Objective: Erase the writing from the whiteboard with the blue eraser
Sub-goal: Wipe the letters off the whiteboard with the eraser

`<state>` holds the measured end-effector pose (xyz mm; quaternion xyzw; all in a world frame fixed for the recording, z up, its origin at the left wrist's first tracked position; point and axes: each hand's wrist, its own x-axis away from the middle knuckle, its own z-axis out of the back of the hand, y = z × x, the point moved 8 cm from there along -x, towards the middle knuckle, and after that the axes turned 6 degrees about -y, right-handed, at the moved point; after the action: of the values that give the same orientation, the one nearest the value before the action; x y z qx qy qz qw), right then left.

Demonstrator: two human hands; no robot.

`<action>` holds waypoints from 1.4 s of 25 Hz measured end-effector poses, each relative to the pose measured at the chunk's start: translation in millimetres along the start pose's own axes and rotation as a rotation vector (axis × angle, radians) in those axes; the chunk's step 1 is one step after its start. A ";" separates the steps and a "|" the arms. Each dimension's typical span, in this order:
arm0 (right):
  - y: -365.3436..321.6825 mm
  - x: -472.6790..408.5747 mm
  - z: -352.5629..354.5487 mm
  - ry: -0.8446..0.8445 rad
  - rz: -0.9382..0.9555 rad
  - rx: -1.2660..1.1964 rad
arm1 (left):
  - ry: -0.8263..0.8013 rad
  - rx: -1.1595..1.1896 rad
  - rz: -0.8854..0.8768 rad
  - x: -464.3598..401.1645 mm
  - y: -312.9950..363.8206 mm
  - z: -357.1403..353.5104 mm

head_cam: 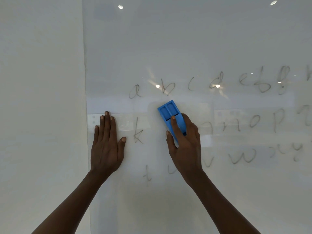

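A glossy whiteboard [185, 39] fills the view, with faint grey handwritten letters [244, 80] in three rows. My right hand [184, 144] grips the blue eraser [170, 114] and holds it flat against the board, just right of the letter "k" [138, 132] and below the "b". The eraser tilts up and to the left. My left hand [106, 146] lies flat on the board near its left edge, fingers spread upward, holding nothing. The patch around the eraser carries no writing. Part of the bottom row is hidden behind my right wrist.
The whiteboard's left edge [85, 98] runs vertically, with a plain pale wall [40, 98] beyond it. Ceiling lights [120, 6] reflect in the glossy surface. Letters continue past the right border of the view.
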<state>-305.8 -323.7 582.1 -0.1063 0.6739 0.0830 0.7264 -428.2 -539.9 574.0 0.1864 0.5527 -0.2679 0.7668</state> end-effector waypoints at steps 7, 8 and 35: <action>-1.5 47.1 3.5 -0.098 0.125 0.100 | -0.004 -0.006 -0.005 1.1 -0.2 -0.2; 4.5 47.8 9.7 -0.086 0.121 0.115 | -0.006 -0.010 -0.006 1.1 0.0 -0.6; 9.7 -73.6 34.5 0.005 -0.032 0.259 | 0.018 -0.027 -0.006 1.5 1.0 -0.7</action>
<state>-280.9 -303.5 657.4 -0.0226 0.6791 -0.0168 0.7335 -427.8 -539.0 572.4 0.1768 0.5638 -0.2612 0.7633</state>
